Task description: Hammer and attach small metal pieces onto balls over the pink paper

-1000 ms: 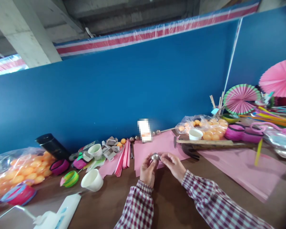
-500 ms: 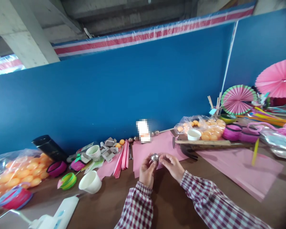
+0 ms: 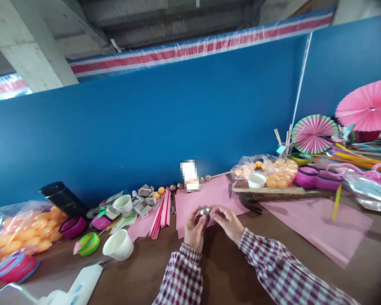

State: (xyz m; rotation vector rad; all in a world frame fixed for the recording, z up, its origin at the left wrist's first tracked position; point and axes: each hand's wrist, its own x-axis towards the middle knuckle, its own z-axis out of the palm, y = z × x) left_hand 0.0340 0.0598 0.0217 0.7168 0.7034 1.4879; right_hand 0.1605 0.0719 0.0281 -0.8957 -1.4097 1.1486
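Between my hands is a small shiny silver ball [image 3: 205,210], raised over the near edge of a pink paper sheet [image 3: 206,195]. My left hand [image 3: 195,228] is closed on it, fingers and thumb around its left and lower sides. At the ball's right side, the thumb and forefinger of my right hand [image 3: 227,221] come together in a pinch; whatever is between them is too small to make out. Beyond the sheet, several similar silver balls [image 3: 208,178] stand in a row by a blurred-out white object [image 3: 189,174].
A hammer [image 3: 266,190] lies right of the sheet, near a white cup [image 3: 257,180] and bagged orange balls [image 3: 277,176]. To the left are pleated pink paper strips [image 3: 160,216], a white cup [image 3: 118,245] and a power strip [image 3: 85,281]. A blue partition [image 3: 178,114] closes off the back.
The whole view has shifted slightly. My hands hold nearly the same pose around the silver ball, with the right fingertips still at its right side.
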